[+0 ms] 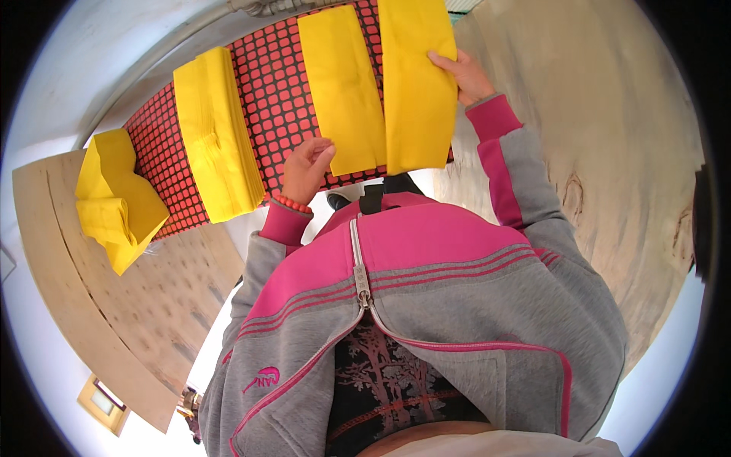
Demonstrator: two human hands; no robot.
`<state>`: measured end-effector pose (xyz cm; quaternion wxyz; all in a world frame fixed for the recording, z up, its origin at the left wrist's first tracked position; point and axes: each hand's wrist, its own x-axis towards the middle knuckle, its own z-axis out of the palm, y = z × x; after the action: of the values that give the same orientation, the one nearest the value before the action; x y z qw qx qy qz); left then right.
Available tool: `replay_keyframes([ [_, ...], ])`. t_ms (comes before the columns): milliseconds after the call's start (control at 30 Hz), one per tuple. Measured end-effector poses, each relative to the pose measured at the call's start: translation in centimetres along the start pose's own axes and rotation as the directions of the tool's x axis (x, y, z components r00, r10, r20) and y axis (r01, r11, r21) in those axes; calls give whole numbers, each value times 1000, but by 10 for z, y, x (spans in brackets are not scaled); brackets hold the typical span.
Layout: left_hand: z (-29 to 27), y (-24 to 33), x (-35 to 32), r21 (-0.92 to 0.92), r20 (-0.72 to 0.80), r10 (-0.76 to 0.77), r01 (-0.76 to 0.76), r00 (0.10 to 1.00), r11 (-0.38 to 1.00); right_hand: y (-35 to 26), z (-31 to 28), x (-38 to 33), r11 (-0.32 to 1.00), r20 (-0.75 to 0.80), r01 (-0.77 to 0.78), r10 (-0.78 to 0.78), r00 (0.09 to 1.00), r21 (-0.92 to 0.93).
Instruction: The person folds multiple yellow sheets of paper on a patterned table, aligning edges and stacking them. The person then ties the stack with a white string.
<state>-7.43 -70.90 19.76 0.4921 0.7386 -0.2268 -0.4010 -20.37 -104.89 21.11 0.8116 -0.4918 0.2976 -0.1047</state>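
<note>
Status: both hands are on yellow sheet work atop the counter [282,99], which carries a red mat with a black grid. Right hand [466,76], upper centre-right of the frame, is closed on the right edge of the large yellow sheet [417,91], thumb on top, the sheet lying lengthwise toward the top edge. Left hand [306,169], centre, has its fingers curled at the lower left corner of the narrower folded yellow piece [344,87] just beside it; whether it pinches or only touches, I can't tell. The two pieces overlap along their shared edge. Looks done: a thick stack of yellow sheets [217,133] left of centre, squared up. Looks pending: a looser heap of yellow material [118,198] at the left edge, crumpled, partly off the mat. My read: roughly mid-run, one stack finished, two pieces in hand, heap still to process.
</note>
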Motion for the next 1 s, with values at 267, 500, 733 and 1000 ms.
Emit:
replay_keyframes([
  [267, -20, 53, -1, -773, 329, 73, 225, 941, 593, 10, 132, -8, 979, 131, 90, -114, 985, 181],
  [500, -56, 23, -47, -653, 208, -45, 173, 977, 737, 42, 215, -6, 978, 89, 60, -79, 993, 199],
  [733, -122, -5, -105, -509, 125, -67, 122, 990, 852, 63, 275, 7, 961, 269, -185, 126, 955, 206],
  [1000, -189, -34, -133, -530, 102, -84, 125, 991, 839, 89, 334, 63, 972, 319, -137, 70, 945, 191],
])
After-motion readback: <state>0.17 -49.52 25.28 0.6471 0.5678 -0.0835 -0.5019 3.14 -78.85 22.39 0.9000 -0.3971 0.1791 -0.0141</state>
